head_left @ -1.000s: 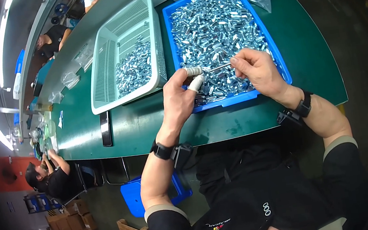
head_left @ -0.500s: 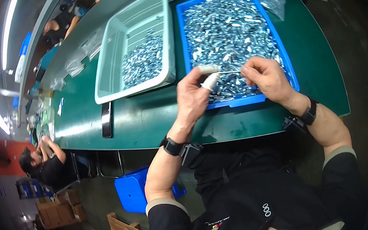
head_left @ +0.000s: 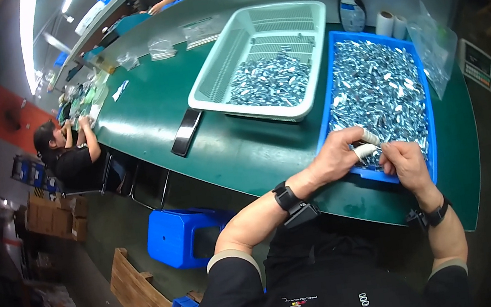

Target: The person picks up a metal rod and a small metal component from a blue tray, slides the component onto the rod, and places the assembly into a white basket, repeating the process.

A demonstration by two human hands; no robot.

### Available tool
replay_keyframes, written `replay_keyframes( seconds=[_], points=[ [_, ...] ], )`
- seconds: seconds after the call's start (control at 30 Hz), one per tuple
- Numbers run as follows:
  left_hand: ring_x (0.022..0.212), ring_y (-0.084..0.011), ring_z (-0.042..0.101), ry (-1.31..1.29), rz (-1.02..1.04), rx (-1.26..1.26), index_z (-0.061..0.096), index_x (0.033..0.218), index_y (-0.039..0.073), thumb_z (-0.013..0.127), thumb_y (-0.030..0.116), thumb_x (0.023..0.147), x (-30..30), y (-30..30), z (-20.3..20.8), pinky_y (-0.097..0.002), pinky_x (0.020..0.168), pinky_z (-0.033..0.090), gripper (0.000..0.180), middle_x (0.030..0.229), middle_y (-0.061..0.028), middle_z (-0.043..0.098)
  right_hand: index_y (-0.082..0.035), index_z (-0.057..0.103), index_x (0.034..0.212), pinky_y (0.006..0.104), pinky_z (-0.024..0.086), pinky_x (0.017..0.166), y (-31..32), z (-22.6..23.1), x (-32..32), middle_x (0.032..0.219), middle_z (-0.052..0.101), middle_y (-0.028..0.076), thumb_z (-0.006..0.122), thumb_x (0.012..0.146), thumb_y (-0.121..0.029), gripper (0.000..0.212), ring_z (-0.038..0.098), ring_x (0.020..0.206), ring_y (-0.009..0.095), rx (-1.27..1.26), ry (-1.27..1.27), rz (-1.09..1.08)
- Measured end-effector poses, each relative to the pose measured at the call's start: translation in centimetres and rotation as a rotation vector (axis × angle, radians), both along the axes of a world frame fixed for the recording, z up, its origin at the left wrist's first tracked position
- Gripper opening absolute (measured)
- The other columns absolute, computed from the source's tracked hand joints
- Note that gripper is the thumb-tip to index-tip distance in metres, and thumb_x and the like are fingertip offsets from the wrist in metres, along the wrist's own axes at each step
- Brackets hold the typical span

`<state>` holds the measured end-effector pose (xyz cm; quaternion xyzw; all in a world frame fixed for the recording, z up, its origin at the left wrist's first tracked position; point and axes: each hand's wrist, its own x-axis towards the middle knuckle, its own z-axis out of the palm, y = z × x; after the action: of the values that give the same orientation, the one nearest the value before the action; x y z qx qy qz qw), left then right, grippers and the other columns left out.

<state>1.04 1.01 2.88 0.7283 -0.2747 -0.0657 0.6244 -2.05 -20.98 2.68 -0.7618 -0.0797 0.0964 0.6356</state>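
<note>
We work with both hands over the near end of the tray [head_left: 426, 94], a blue one spread with small shiny parts [head_left: 381, 85]. Our left hand [head_left: 334, 158] reaches across its near left corner, with white wraps [head_left: 366, 151] on the thumb and 1 finger. Those 2 wrapped tips form a narrow gap pointing at our right hand [head_left: 409, 164]. The right thumb and finger are drawn into a tight pinch, their tips just beside the left ones. Whatever lies between the tips is too small to make out, so we cannot tell what either grip holds. A dark band circles each of our wrists.

Left of the tray, a pale green basket [head_left: 204, 82] bears a smaller heap of similar parts. A black phone [head_left: 187, 132] lies on the green table [head_left: 246, 156], near the basket's near left corner. Behind the tray stand a spray bottle [head_left: 351, 8] and 2 white rolls [head_left: 385, 24]. A clear bag [head_left: 436, 55] lies along the tray's right side, near a scale [head_left: 477, 63]. At far left, a co-worker [head_left: 71, 155] sits at the table; below is a blue stool [head_left: 169, 238].
</note>
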Motion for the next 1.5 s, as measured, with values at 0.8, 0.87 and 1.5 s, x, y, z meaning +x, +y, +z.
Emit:
replay_keyframes(
  seconds=[0.8, 0.87, 1.5],
  points=[
    [0.083, -0.0147, 0.068, -0.08, 0.047, -0.034, 0.068, 0.104, -0.003, 0.071, 0.015, 0.094, -0.2, 0.2, -1.2, -0.0322, 0.075, 0.053, 0.021, 0.09, -0.0136, 0.073, -0.002, 0.065, 0.087, 0.0211, 0.039, 0.055, -0.4, -0.5, 0.2, 0.069, 0.061, 0.001, 0.06, 0.105, -0.027, 0.031, 0.052, 0.06, 0.006, 0.029, -0.089, -0.03],
    [0.083, -0.016, 0.068, -0.089, 0.047, -0.092, 0.068, 0.103, -0.002, 0.071, 0.015, 0.094, -0.3, 0.2, -1.5, -0.0332, 0.074, 0.053, 0.02, 0.088, -0.0132, 0.073, -0.002, 0.065, 0.085, 0.0212, 0.038, 0.054, -0.3, -0.8, 0.3, 0.066, 0.06, 0.001, 0.058, 0.105, -0.029, 0.035, 0.051, 0.057, 0.006, 0.029, -0.084, -0.032],
    [0.089, -0.0243, 0.072, -0.231, 0.127, -0.016, 0.067, 0.103, -0.002, 0.074, 0.013, 0.091, -1.5, 0.6, -0.2, -0.0346, 0.078, 0.055, 0.02, 0.094, -0.0156, 0.073, -0.007, 0.063, 0.082, 0.018, 0.033, 0.049, -0.3, -1.8, 0.0, 0.062, 0.056, -0.003, 0.056, 0.106, -0.035, 0.038, 0.045, 0.052, 0.003, 0.016, -0.178, -0.138]
  ],
)
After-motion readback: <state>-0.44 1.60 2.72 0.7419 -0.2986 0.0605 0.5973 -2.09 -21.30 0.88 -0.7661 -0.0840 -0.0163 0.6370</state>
